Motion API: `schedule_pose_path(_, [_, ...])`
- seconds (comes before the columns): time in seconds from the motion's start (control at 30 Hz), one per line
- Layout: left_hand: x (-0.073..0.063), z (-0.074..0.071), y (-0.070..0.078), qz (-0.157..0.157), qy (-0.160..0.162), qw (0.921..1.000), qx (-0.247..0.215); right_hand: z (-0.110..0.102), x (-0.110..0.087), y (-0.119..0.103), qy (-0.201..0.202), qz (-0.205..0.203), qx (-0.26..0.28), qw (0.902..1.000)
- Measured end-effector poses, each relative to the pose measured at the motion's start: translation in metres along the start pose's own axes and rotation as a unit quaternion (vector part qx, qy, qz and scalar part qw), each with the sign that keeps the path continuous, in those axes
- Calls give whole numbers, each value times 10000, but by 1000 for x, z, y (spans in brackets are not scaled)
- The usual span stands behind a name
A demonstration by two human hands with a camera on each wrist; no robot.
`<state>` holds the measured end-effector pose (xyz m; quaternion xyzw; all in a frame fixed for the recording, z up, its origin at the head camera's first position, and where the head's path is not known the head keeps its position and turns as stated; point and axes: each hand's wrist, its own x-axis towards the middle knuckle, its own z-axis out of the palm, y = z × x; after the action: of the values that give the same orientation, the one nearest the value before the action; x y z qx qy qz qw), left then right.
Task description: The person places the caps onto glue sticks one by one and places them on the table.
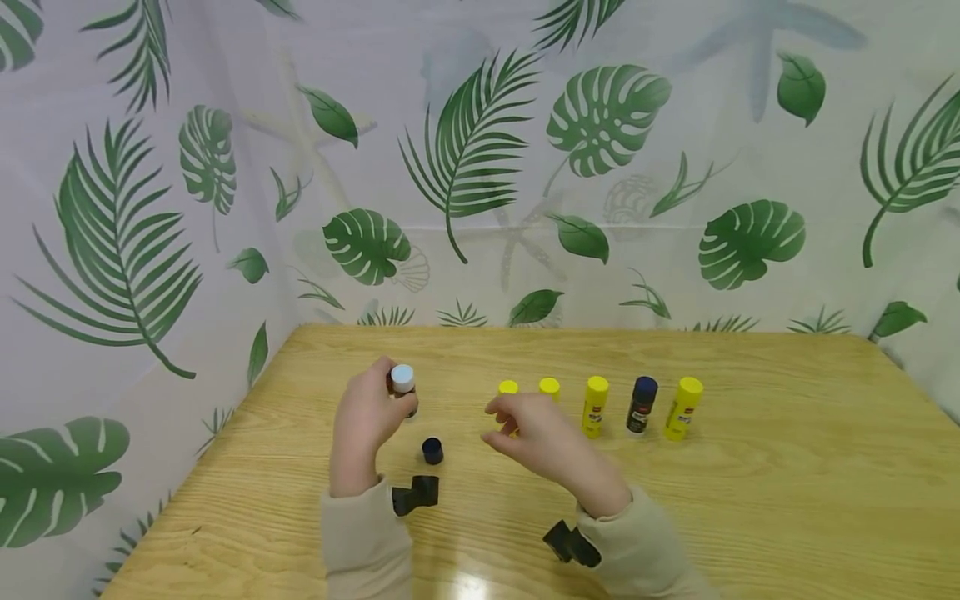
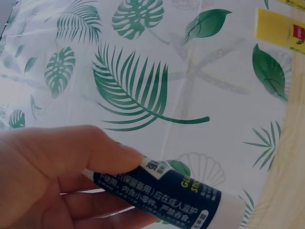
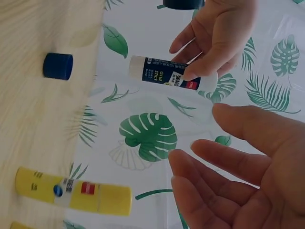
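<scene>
My left hand grips a dark blue glue stick between thumb and fingers. Its cap is off, and the white top points up in the head view. The loose dark blue cap stands on the table just right of the left wrist, hollow side showing in the right wrist view. Farther right, my right hand hovers with loosely bent fingers and nothing between them. In the head view it overlaps two yellow glue sticks, hiding most of their bodies.
To the right of that hand, a yellow glue stick, a capped dark blue one and another yellow one stand upright in a row. The wooden table ends at a leaf-patterned curtain behind and to the left.
</scene>
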<state>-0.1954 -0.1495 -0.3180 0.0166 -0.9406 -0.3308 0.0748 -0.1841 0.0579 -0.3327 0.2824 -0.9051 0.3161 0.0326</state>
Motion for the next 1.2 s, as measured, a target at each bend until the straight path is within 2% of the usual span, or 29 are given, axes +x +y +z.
schedule_pose_path(0.17, [-2,-9,-3,22,179,9997,137,8,14,-15,23,93,164,9998])
schedule_pose_path(0.3, [-2,-14,-4,-6,213,9997,144,17,25,-17,-98,47,323,9994])
schedule_pose_path(0.47, [-2,-17,-5,-74,231,9997,42,36,39,-10,-495,21,235,9985])
schedule_pose_path(0.73, [1,-13,-10,-35,165,9985,-529,65,56,-1,-1218,159,38,9924])
schedule_pose_path(1.07, [0,-10,-14,70,85,9990,-442,88,62,-5,-1827,171,-517,9817])
schedule_pose_path(1.2, [1,-10,-16,110,116,9992,-374,92,64,-9,-1965,47,-676,9782])
